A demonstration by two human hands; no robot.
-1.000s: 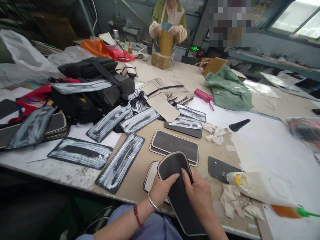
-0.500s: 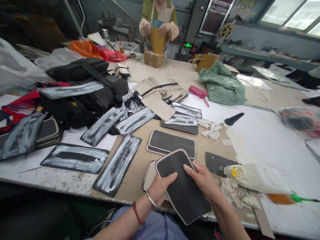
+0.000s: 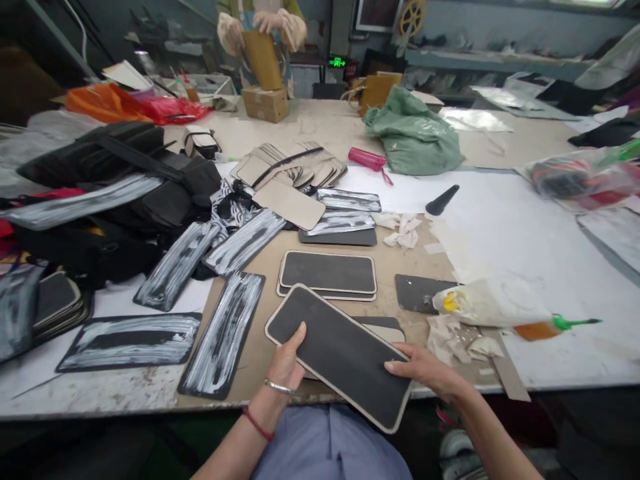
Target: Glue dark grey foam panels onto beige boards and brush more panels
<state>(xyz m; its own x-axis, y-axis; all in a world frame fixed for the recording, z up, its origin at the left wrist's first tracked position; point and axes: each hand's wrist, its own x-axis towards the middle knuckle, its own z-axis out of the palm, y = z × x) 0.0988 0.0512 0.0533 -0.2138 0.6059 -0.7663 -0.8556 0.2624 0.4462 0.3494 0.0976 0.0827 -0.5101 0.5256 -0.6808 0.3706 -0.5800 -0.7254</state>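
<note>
A black rectangular panel with rounded corners and a beige border [image 3: 345, 353] lies tilted across both hands at the table's near edge. My left hand [image 3: 289, 357] grips its left side, thumb on top and fingers underneath. At the right end, my right hand [image 3: 425, 367] holds it the same way. Partly hidden beneath it is a beige and black panel [image 3: 387, 328] on the table. Just beyond rests a short stack of similar panels [image 3: 327, 272]. To the left lie black strips smeared with white, one upright [image 3: 225, 333] and one crosswise [image 3: 133, 340].
Black bags [image 3: 115, 167] heap up at the left. Fanned beige panels [image 3: 295, 163] lie mid-table. To the right are a glue-smeared plastic container [image 3: 493, 303], an orange bottle with green nozzle [image 3: 543, 328] and a green plastic bag [image 3: 415, 133]. Across the table, a person [image 3: 263, 30] handles a brown piece.
The held panel has turned from steeply slanted to lying more crosswise, its left end now further left. Both hands still grip it. The camera view has swung right.
</note>
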